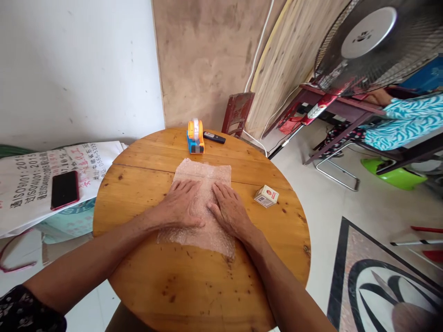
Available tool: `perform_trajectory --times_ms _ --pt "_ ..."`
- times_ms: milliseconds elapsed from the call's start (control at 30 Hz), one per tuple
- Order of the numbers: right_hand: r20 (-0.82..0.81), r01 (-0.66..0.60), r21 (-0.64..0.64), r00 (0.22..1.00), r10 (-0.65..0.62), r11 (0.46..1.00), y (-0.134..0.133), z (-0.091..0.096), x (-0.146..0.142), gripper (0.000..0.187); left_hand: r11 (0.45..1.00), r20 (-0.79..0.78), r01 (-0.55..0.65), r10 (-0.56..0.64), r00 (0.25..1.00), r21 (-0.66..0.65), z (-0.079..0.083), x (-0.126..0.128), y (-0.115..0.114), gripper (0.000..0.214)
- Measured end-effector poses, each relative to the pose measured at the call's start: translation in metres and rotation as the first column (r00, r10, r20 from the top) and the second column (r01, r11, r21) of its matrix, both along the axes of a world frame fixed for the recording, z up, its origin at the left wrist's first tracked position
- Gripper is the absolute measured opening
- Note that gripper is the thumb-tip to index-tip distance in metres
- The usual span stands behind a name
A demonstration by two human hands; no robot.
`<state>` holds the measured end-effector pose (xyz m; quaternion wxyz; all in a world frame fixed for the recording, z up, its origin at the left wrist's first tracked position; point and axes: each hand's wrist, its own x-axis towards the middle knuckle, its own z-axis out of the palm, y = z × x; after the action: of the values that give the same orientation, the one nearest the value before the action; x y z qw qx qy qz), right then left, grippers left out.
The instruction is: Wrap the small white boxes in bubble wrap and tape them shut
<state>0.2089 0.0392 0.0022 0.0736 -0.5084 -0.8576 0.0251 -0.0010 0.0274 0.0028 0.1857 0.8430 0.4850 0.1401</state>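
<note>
A sheet of clear bubble wrap lies spread out on the round wooden table. My left hand rests flat on its left part, fingers stretched out and thumb pointing right. On the right part lies my right hand, also flat with the fingers extended. Neither hand grips anything. To the right of my right hand stands a small cream-coloured box with red print. Beyond the sheet are an orange and blue tape dispenser with a roll of tape and a black handheld object, its kind unclear.
A phone lies on white printed sacks left of the table. A dark red chair stands behind it. At the right are a large fan, a person in a patterned blue garment and a green basin.
</note>
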Motion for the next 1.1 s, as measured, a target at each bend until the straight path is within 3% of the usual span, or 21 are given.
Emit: perform_trajectory --times_ms 133,300,500,667,800,900,1000,1100 --pt "0.038 0.059 -0.014 0.998 -0.059 0.998 0.0 -0.001 0.009 0.063 0.999 -0.067 -0.039 0.038 0.997 -0.009 0.0 -0.01 0.003 0.114" --pt "0.006 0.063 0.005 0.998 -0.063 0.998 0.002 -0.002 0.009 0.058 0.997 -0.074 -0.075 0.077 0.994 0.029 0.003 -0.015 0.005 0.091" --pt "0.002 0.068 0.002 0.998 -0.068 0.998 0.004 0.003 0.009 0.055 0.998 -0.152 -0.036 0.029 0.988 -0.044 0.006 -0.018 0.006 0.118" --pt "-0.013 0.047 0.0 0.999 -0.047 0.999 0.004 0.006 0.009 0.05 0.998 -0.159 -0.041 0.032 0.987 -0.055 0.005 -0.02 0.007 0.118" --pt "-0.023 0.064 0.003 0.998 -0.064 0.998 0.005 0.005 0.009 0.049 1.0 -0.104 0.003 -0.001 0.995 0.017 0.009 -0.016 0.002 0.111" --pt "-0.034 0.057 0.006 0.998 -0.056 0.998 0.007 0.003 0.009 0.047 0.993 -0.046 0.106 -0.103 0.994 0.061 0.011 -0.009 -0.005 0.094" --pt "-0.058 0.059 0.016 0.997 -0.058 0.998 0.008 0.0 0.01 0.047 0.974 -0.07 0.225 -0.223 0.972 0.025 0.009 -0.005 -0.008 0.086" --pt "-0.158 0.027 0.029 0.987 -0.022 0.999 0.006 0.005 0.011 0.044 0.97 -0.093 0.244 -0.244 0.965 -0.005 0.006 -0.005 -0.007 0.09"
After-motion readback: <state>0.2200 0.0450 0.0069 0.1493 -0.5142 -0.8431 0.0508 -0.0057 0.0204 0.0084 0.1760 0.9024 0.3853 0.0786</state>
